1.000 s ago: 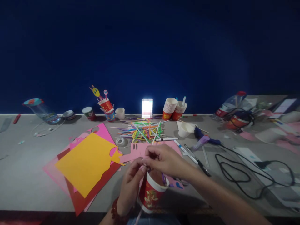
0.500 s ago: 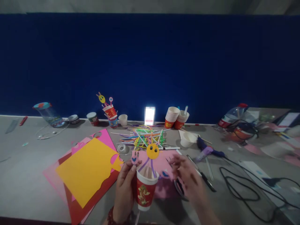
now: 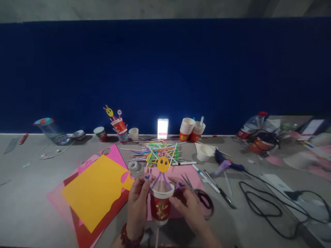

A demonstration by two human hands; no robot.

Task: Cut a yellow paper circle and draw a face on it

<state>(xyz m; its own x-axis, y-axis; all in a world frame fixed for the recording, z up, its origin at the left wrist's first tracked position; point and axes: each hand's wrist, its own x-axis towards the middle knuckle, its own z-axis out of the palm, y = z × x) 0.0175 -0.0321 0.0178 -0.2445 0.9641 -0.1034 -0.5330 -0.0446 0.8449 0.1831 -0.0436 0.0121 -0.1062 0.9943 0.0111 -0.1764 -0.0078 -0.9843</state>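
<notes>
A red paper cup (image 3: 160, 206) with a gold figure and white rim is upright in front of me, a thin straw sticking out below it. From its mouth rise purple strips bearing a yellow round face (image 3: 163, 164) with two eyes. My left hand (image 3: 138, 198) is closed on the cup's left side, its fingertips at a small pink paper piece (image 3: 147, 177) with a blue mark. My right hand (image 3: 187, 203) grips the right side near the rim, beside a purple strip with a blue mark. Its fingertips are partly hidden.
Behind the cup lie pink paper (image 3: 191, 172), scissors (image 3: 198, 193) and a heap of coloured strips (image 3: 155, 151). Yellow paper (image 3: 95, 193) is stacked at left. Stacked cups (image 3: 186, 129), a glue gun (image 3: 227, 162), a black cable (image 3: 258, 206) and a bottle (image 3: 249, 127) are farther right.
My right hand has come in from the right, off the scissors area, to the cup's right side. The left hand keeps its hold. The view has shifted slightly.
</notes>
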